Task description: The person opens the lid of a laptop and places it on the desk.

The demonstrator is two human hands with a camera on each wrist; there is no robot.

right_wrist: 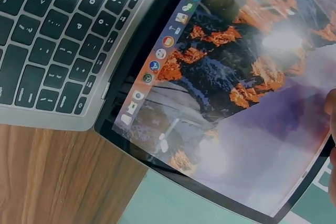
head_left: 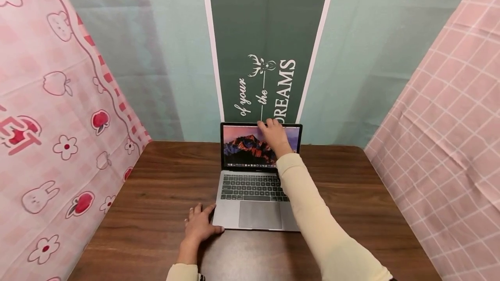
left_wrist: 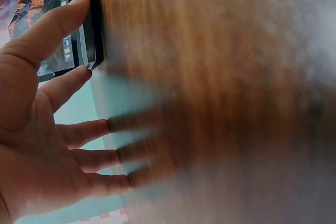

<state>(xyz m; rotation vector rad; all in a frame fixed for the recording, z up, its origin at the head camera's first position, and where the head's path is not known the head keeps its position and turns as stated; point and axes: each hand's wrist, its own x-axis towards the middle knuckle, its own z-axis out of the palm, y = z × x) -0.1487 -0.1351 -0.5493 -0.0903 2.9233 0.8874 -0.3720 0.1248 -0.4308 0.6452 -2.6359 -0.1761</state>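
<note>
A grey laptop [head_left: 258,216] stands unfolded on the brown table, its lit screen [right_wrist: 252,108] showing a mountain picture. At the top edge of that screen my right hand [head_left: 275,137] grips the lid, fingers bent over the rim. Only a few of its fingertips [right_wrist: 333,114] enter the right wrist view. My left hand [head_left: 200,224] is at the laptop's front left corner, thumb and index finger touching it. In the left wrist view the left hand [left_wrist: 47,129] has its fingers straight and spread. My right forearm hides part of the keyboard [head_left: 250,185].
The wooden table [head_left: 168,177] extends to both sides of the laptop. Behind it hangs a green cloth [head_left: 269,21] with white lettering. Pink patterned cloths [head_left: 58,99] border the left and right sides.
</note>
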